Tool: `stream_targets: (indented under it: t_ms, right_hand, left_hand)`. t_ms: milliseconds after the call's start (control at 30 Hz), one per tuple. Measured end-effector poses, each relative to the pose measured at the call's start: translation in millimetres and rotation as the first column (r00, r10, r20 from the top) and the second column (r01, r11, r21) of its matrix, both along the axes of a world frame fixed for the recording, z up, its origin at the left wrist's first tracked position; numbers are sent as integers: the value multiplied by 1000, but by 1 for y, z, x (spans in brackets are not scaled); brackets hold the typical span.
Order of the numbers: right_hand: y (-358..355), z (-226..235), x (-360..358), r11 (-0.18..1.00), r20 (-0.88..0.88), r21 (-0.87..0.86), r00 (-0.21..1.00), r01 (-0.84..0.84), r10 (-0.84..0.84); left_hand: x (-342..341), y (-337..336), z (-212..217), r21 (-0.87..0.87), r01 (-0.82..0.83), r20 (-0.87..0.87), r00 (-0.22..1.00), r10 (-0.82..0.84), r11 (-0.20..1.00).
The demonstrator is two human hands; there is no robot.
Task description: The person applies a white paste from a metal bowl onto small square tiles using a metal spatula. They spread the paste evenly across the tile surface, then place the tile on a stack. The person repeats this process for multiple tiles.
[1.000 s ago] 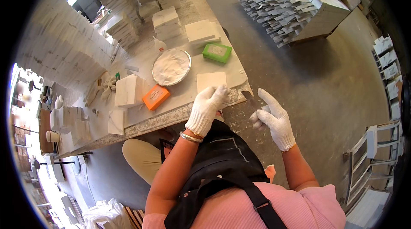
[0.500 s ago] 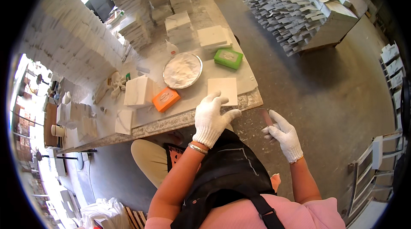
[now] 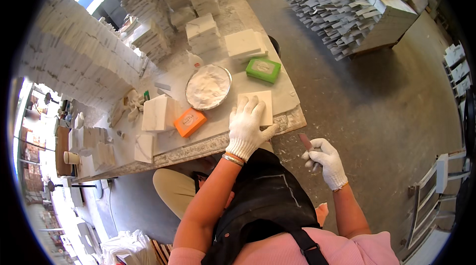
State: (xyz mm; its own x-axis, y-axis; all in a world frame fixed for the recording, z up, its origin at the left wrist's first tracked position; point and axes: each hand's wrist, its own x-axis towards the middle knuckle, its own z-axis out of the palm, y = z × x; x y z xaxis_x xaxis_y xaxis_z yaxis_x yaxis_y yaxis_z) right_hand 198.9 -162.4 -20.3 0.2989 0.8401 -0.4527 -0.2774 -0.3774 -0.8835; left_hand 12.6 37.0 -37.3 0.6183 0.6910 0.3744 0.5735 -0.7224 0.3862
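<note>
My gloved left hand (image 3: 246, 125) lies with its fingers spread over a square cream-white tile (image 3: 267, 101) at the table's near right corner. The palm covers the tile's left part. Beyond the table edge, on the right, my gloved right hand (image 3: 325, 162) grips a thin, flat reddish-brown strip (image 3: 305, 141), whose free end points up and left. Behind the tile sits a green box (image 3: 263, 70). A round pan of white powder (image 3: 208, 86) stands left of it, and an orange box (image 3: 190, 122) lies between the powder and the table's near edge.
White marble-look blocks (image 3: 159, 113) and a small upright slab (image 3: 144, 148) stand left of the orange box. Tall stacks of tiles (image 3: 84, 47) line the table's far left. A pallet of stacked strips (image 3: 342, 12) stands on the floor at far right; a metal rack (image 3: 430, 200) is near right.
My left hand has come down onto the tile, its fingers now reaching across it. My right hand has shifted slightly down and left, still holding the reddish-brown strip. The camera view has tilted slightly.
</note>
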Motion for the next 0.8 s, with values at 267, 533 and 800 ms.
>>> stream_targets:
  t_ms: [267,533,800]
  right_hand:
    - [31,20,-3,1000,181,9,983,2,-3]
    - [89,24,-20,984,501,21,853,-179,144]
    - [113,-5,-37,968,766,80,636,-238,93]
  left_hand:
    - [-40,-16,-7,-74,192,245,955,-168,979]
    - [-47,-26,-19,14,194,147,970,-194,981]
    - [-50,-23,-21,-15,215,178,962,-209,976]
